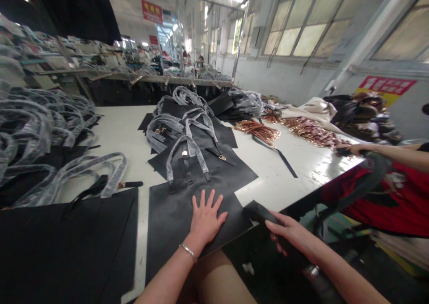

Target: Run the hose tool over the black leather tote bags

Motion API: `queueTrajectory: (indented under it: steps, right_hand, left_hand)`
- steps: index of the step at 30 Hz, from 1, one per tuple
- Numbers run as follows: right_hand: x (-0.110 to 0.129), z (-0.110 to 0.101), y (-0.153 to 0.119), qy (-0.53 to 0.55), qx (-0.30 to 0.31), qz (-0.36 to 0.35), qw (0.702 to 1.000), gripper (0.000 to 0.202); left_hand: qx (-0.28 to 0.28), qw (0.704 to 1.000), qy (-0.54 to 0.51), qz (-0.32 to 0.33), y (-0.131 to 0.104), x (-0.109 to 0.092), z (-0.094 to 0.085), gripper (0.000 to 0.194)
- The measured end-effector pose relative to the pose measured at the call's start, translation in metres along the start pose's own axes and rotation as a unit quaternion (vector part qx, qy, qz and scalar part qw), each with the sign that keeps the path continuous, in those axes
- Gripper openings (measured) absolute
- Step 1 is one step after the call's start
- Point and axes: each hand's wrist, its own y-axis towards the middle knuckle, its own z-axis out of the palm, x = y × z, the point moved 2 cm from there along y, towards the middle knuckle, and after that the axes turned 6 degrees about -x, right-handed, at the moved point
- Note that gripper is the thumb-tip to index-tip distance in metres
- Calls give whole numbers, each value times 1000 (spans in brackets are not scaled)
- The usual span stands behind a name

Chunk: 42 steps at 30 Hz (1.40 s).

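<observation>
My left hand (206,219) lies flat with spread fingers on a black bag panel (167,232) near the table's front edge. My right hand (284,232) is wrapped round a black handheld tool (261,212), whose flat head meets the panel's right corner. Plastic-wrapped handles (187,145) rise from the panel's far side, with a small gold buckle (185,154) between them. More black panels with wrapped handles are fanned out behind it.
At the left lie a large black panel (67,250) and a heap of wrapped handles (43,125). Brown straps with gold clasps (259,130) lie on the white table (268,183). Another person's hand (355,149) holds something dark at the right, beside red fabric (395,201).
</observation>
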Motion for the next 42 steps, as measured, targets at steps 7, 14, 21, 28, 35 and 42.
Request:
queueTrajectory:
  steps: [7,14,21,28,35,42]
  right_hand:
    - [34,-17,24,0,-58,-37,998,53]
    - [53,28,47,-70,65,-72,993,58]
    - [62,50,71,-93,120,-54,987,59]
    - [68,58,73,-103,106,-62,987,57]
    - [77,56,84,-131,95,-83,983,60]
    - [95,61,96,-147,82,-104,980,55]
  left_hand:
    - [-5,1000,-13,-10,-1,-7,2,58]
    - [15,998,-56,-30,-20,-52,10,66]
    - [32,993,-104,-43,-20,-36,1,47]
    - [-17,996,-60,-55,76,26,-11,28]
    - [9,999,-32,11,114,41,6,22]
    - [5,999,-26,48,111,42,15,19]
